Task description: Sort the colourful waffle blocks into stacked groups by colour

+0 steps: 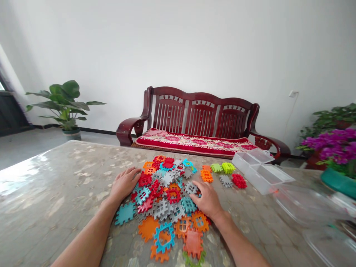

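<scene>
The pile of flat plastic interlocking pieces with notched edges (167, 180), in red, grey, orange and blue, lies on the table between the two hands. The left hand (125, 183) is open, its fingers loosely stretched beside the pile's left edge, tips close to a red square plastic piece (144, 179); whether they touch it I cannot tell. Nearer the wearer than those fingers lies a solid teal square plastic piece (125, 213).

The right hand (207, 200) is open too, thumb and forefinger parted at the pile's right side. Its fingertips are at a grey plastic window-frame piece (190, 188) (contact or mere closeness, the view does not settle it), and a teal plastic window-frame piece (188, 204) lies just beside the thumb.

Beyond the right fingers, apart from the pile, are small stacks: orange notched plastic pieces (206, 175), bright yellow-green ones (228, 168), grey ones (226, 181) and red ones (239, 181). Farther right of those fingers stands a clear plastic box with compartments (263, 178).

On the near side of both hands' fingers are a blue plastic ring-like piece with a notched rim (157, 239) and a salmon square plastic piece (193, 243). Everything here rests on the patterned grey-brown table (69, 185).
</scene>
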`<action>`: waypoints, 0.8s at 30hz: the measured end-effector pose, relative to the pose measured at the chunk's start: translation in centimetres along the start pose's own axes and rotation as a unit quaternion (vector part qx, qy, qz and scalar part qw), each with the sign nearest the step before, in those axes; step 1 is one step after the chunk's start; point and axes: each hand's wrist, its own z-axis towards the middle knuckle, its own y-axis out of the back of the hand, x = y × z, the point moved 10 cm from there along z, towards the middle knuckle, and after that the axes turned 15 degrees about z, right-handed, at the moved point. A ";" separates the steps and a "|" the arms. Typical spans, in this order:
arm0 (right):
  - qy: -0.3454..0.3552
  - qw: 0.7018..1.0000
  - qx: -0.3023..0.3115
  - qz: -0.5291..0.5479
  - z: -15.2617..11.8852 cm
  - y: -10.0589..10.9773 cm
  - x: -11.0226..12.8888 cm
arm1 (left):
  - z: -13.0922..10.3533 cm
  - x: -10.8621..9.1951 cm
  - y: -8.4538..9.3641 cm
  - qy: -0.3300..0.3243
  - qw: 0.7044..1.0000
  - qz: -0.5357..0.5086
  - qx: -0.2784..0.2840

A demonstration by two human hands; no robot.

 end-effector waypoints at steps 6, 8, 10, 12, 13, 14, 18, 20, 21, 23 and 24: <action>0.018 0.989 -0.145 -0.035 0.3 4.8 -1.2 | 0.2 0.3 -0.3 0.000 1.000 -0.004 -0.010; -0.051 0.976 -0.206 -0.038 0.2 7.4 -4.1 | 0.3 0.4 -0.4 0.001 1.000 -0.004 -0.008; -0.141 0.960 -0.239 -0.041 -0.3 9.4 -7.5 | 0.3 0.4 -0.6 -0.001 1.000 -0.003 -0.002; -0.204 0.945 -0.246 -0.064 -0.9 10.8 -9.9 | 0.3 0.3 -0.6 -0.004 1.000 -0.002 -0.001; -0.223 0.940 -0.243 -0.082 -1.1 11.2 -10.7 | 0.3 0.3 -0.6 -0.006 1.000 -0.002 -0.004; -0.237 0.937 -0.237 -0.100 -1.2 11.5 -11.3 | 0.3 0.4 -0.6 -0.006 1.000 -0.003 -0.008; -0.270 0.925 -0.210 -0.165 -1.6 11.8 -12.4 | 0.4 0.5 -0.7 -0.007 1.000 0.000 -0.017; -0.276 0.921 -0.199 -0.189 -1.5 11.6 -12.7 | 0.4 0.6 -0.8 -0.007 1.000 0.002 -0.018; -0.276 0.921 -0.192 -0.198 -1.5 11.5 -12.7 | 0.4 0.6 -0.9 -0.007 1.000 0.002 -0.018; -0.273 0.921 -0.181 -0.210 -1.3 11.2 -12.9 | 0.5 0.6 -0.9 -0.010 1.000 0.001 -0.016; -0.272 0.921 -0.178 -0.214 -1.3 11.2 -12.9 | 0.5 0.6 -1.0 -0.012 1.000 0.000 -0.015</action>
